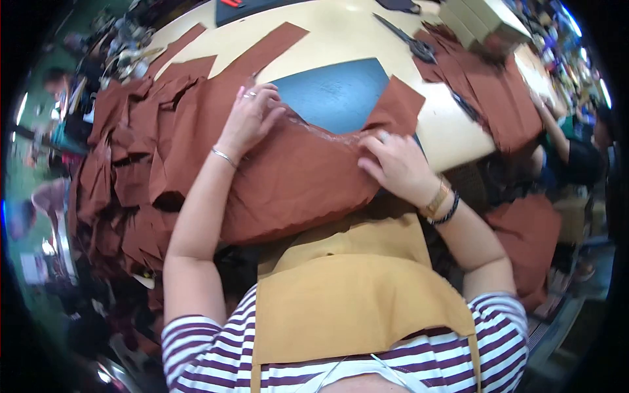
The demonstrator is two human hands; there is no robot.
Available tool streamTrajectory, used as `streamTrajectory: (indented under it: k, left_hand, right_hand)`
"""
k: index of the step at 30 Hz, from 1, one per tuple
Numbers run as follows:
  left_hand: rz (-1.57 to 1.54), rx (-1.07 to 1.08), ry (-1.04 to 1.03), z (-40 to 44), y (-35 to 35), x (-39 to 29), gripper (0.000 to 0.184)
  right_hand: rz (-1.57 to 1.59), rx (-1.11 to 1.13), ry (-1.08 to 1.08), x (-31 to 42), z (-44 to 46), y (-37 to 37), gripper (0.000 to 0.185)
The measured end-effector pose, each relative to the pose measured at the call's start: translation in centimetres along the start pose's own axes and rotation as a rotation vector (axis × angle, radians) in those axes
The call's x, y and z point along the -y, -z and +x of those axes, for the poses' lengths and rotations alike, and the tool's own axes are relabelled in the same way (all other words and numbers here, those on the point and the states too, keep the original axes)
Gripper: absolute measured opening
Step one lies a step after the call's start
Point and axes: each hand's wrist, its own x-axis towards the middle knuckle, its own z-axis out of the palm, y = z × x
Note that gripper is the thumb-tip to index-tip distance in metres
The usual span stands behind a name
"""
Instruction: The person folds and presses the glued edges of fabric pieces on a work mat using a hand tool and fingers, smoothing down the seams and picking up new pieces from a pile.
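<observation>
A rust-brown cloth piece [295, 183] lies across the table's near edge and hangs toward my mustard apron. Its curved upper edge shows a pale, shiny line and runs over a blue-grey board [337, 95]. My left hand [252, 118] is at the left end of this curve, fingers bent on the cloth; whether they pinch it is hard to make out. My right hand [398, 167] rests at the curve's right end, fingers bent against the cloth beside a strap-like flap [396, 108]. Its fingertips are partly blurred, so a grip cannot be confirmed.
Dark scissors [409, 39] lie at the table's back right, near a brown cloth stack [488, 92] and a cardboard box [481, 26]. Crumpled brown cloth [134, 157] is heaped at left. Red-handled tool [230, 3] at the back. A person's arm [553, 128] reaches in at right.
</observation>
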Motion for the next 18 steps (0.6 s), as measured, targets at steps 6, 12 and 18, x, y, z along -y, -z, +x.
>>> streamTrajectory:
  k: [6, 12, 18]
  left_hand:
    - [0.172, 0.144, 0.15, -5.2, 2.6, 2.2, 0.05]
    - [0.239, 0.328, 0.051, -5.4, 4.6, -6.9, 0.068]
    - [0.138, 0.373, 0.179, -8.1, 0.4, -10.0, 0.082]
  right_hand:
    - [0.135, -0.046, 0.012, -3.0, 1.8, -0.4, 0.015]
    - [-0.088, -0.227, -0.107, -11.4, 9.9, 0.3, 0.012]
    - [0.136, -0.305, 0.036, -9.5, 10.9, -2.3, 0.024]
